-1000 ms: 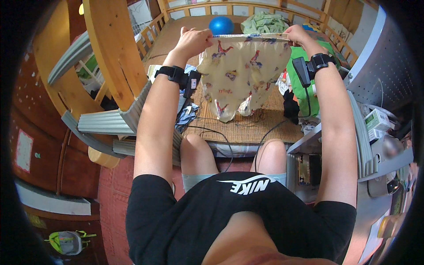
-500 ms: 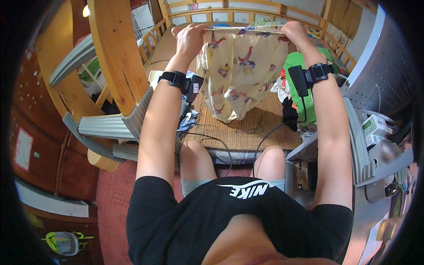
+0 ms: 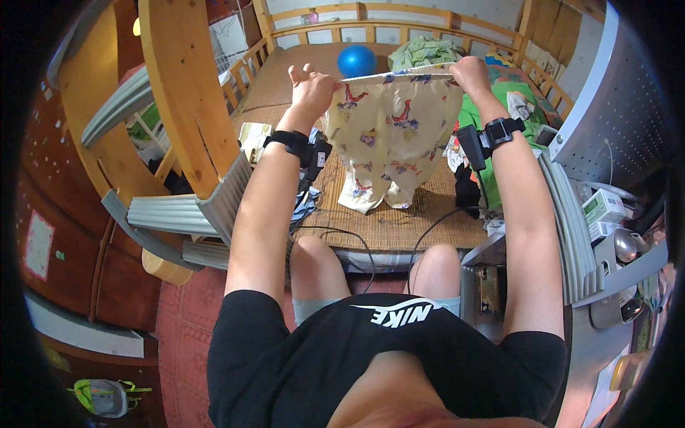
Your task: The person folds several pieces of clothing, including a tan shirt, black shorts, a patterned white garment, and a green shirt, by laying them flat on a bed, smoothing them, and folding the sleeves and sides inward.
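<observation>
Pale yellow printed pants (image 3: 394, 125) hang stretched between my two hands, waistband uppermost. The left end of the waistband is pinched in my left hand (image 3: 312, 90), some of whose fingers stick up. At the other end, my right hand (image 3: 472, 74) is closed round the band. Both legs drop toward the woven mat (image 3: 435, 228), and their lower ends reach it or hang just above it; I cannot tell which. Each of my wrists wears a black strap with a small box and a cable.
A blue ball (image 3: 357, 62) and a light green cloth (image 3: 426, 52) lie at the bed's far end. Green fabric (image 3: 492, 153) and other clothes are heaped on the right. Wooden ladder posts (image 3: 187, 100) stand at left, a grey perforated panel (image 3: 606, 93) at right.
Both hands have come down and nearer with the pants, whose legs now hang lower toward the mat. The blue ball and green cloth behind have come into fuller view.
</observation>
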A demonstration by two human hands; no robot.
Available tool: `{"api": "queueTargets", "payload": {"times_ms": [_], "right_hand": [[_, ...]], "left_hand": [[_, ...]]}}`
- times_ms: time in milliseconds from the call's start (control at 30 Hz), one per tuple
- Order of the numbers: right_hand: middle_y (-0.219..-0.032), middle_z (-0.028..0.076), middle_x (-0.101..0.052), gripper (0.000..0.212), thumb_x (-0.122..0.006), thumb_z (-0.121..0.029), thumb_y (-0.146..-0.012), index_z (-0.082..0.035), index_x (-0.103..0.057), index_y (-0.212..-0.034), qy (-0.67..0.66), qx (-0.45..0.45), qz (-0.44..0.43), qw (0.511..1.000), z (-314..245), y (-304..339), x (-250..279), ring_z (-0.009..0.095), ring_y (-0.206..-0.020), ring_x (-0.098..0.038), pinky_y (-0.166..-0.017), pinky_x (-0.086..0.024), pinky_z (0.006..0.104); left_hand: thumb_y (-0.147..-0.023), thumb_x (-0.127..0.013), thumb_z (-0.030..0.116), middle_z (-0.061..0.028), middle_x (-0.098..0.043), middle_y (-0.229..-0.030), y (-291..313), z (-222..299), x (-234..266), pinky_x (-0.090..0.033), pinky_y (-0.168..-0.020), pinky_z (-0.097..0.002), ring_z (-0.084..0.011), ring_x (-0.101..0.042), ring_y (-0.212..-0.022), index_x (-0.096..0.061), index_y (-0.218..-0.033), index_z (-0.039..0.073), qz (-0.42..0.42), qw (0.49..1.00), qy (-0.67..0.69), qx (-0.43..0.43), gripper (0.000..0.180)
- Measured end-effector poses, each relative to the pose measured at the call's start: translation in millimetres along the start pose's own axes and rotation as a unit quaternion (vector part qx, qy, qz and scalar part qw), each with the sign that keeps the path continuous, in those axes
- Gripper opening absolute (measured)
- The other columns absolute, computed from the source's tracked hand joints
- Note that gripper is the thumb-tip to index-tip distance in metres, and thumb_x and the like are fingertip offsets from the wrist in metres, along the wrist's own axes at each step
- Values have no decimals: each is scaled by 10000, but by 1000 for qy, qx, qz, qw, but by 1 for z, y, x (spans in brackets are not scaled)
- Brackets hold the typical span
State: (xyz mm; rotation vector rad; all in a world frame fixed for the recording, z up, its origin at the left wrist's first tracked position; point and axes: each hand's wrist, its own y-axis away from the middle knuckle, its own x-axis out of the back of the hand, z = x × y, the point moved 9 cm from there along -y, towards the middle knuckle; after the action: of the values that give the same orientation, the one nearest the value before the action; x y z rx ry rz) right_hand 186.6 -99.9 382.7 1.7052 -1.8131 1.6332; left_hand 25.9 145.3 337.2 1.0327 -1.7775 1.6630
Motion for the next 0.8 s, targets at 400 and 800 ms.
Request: {"api": "queueTargets", "payload": {"times_ms": [400, 800], "right_hand": [[-676, 148, -577, 170, -510, -149, -596, -8, -572, -666, -210, 4, 101, 973, -16, 21, 25, 280, -643, -562, -615, -442, 335], [-765, 31, -494, 252, -548, -119, -705, -22, -457, -919, -618, -39, -241, 748, -87, 44, -54, 96, -643, -479, -545, -403, 235]], "left_hand": [[-692, -515, 68, -90, -465, -840, 4, 17, 67, -369, -698, -349, -234, -456, -850, -573, -825, 96, 240, 959, 150, -11, 149], [-728, -477, -34, -56, -476, -863, -38, 84, 52, -404, -691, -271, -175, -482, -796, -402, -1107, 84, 12, 816, 576, -57, 403]]}}
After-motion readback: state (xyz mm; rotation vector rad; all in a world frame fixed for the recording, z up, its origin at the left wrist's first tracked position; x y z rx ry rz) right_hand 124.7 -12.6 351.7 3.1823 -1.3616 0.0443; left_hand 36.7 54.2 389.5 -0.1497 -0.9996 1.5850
